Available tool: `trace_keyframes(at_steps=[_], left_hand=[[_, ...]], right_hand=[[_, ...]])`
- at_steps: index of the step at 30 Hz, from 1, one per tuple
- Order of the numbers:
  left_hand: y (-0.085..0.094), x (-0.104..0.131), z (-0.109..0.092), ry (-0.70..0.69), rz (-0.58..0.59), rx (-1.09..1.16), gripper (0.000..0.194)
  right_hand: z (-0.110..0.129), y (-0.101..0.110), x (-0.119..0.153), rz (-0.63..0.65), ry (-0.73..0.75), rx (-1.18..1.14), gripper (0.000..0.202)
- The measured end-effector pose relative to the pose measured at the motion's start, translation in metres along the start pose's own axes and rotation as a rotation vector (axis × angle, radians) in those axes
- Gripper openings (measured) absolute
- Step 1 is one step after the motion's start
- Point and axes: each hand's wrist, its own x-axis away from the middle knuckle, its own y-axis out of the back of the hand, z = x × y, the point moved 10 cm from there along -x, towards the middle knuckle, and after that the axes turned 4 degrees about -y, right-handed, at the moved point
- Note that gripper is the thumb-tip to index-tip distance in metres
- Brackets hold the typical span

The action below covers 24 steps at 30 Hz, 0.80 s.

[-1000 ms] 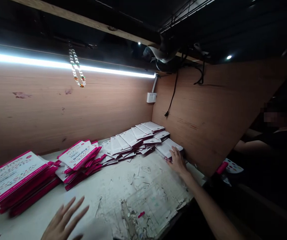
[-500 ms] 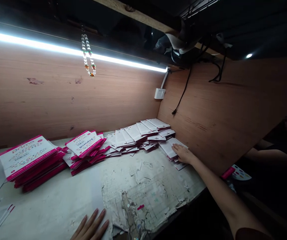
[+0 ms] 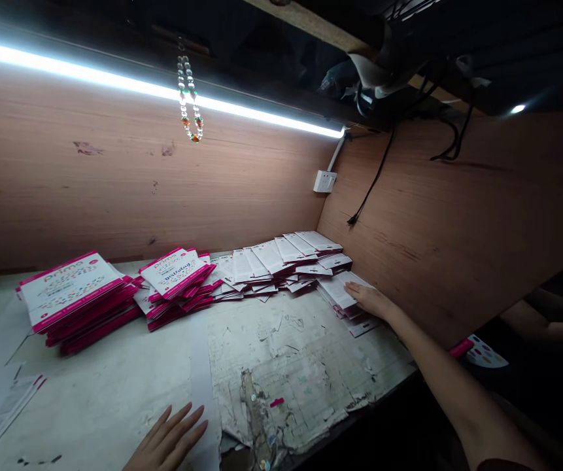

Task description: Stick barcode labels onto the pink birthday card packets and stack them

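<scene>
My right hand (image 3: 368, 299) rests with its fingers stretched flat on the top packet of a small white stack (image 3: 336, 291) at the right end of the table. Near the bottom edge, my left hand (image 3: 173, 437) lies spread on the worn white tabletop (image 3: 129, 386), holding nothing. A tall pile of pink-edged Prima packets (image 3: 70, 288) is at the left, and a smaller pink-and-white pile (image 3: 176, 278) lies beside it. Overlapping white packets (image 3: 266, 261) stretch along the back wall towards the corner.
A bead string (image 3: 190, 104) hangs before the lit tube. A black cable (image 3: 372, 186) dangles by the right panel, near a wall socket (image 3: 325, 181). Loose sheets (image 3: 9, 412) lie at the lower left. Another person's arm (image 3: 531, 320) shows at the right. The table's front edge is torn.
The view has shifted, so most things appear a little further right. My right hand stays on the white stack, and my left hand stays spread on the table. A dark shape now shows at the left edge.
</scene>
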Motion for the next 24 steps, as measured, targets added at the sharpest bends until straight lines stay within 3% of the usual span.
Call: trace_keyframes(at_steps=[5,9,13,16,18,20,24], left_hand=[[-0.007,-0.012,0.001,0.077,0.092,0.079,0.065],[-0.004,-0.023,-0.006,0.092,0.108,0.162,0.064],[0.005,-0.021,-0.003,0.166,0.039,0.277,0.054],[0.013,-0.029,0.003,0.336,0.002,0.431,0.049],[0.016,-0.044,0.004,0.442,-0.023,0.556,0.056],[0.019,-0.067,0.002,0.494,-0.101,0.681,0.071],[0.000,-0.104,-0.001,0.566,-0.199,0.985,0.086]], right_hand=[[-0.002,0.021,-0.002,-0.078,-0.011,-0.028,0.053],[0.005,0.053,0.004,-0.155,-0.012,-0.058,0.047],[0.022,0.102,0.045,-0.309,-0.053,-0.159,0.041],[0.036,0.131,0.090,-0.498,-0.185,-0.541,0.031],[0.056,0.122,0.111,-0.524,-0.286,-0.855,0.026],[0.092,0.099,0.119,-0.480,-0.327,-1.058,0.028],[0.176,0.044,0.120,-0.315,-0.344,-1.300,0.037]])
